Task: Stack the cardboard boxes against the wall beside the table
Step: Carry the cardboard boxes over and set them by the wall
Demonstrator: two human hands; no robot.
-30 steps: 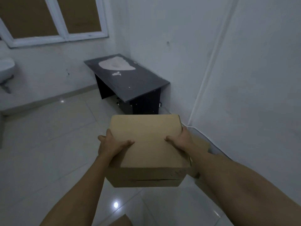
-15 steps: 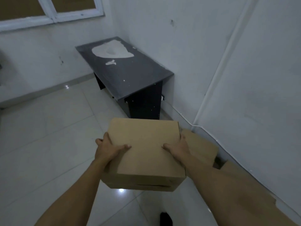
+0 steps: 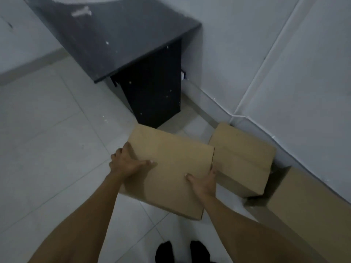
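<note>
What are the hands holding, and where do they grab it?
A cardboard box. The left hand grips its left side and the right hand its right side, with both thumbs lying on the top face.

Left hand (image 3: 127, 164): clamped on the left edge of the cardboard box (image 3: 171, 168), thumb laid flat across its top, fingers wrapped down the side.
Right hand (image 3: 204, 182): gripping the right edge, thumb on top.
Forearms: both bare, extended forward and downward.
</note>
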